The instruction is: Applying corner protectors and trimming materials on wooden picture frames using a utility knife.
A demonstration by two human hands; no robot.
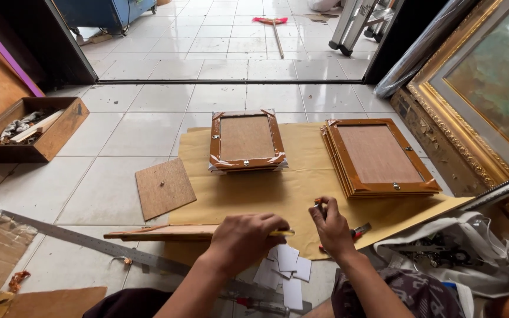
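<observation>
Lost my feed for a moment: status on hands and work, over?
Left hand pressing wooden strip. Right hand pinching small metal piece. White cards lying below both hands.

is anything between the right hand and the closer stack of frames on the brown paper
Nothing visible. Only bare brown paper lies between the right hand and the stack of frames ahead of it.

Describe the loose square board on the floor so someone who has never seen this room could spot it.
Start at the tan paper sheet spread on the white tiled floor. Just off its left edge lies a small brown square board, flat on the tiles. Unlike the two stacks of wooden frames on the paper, it is thin, unframed and alone.
</observation>
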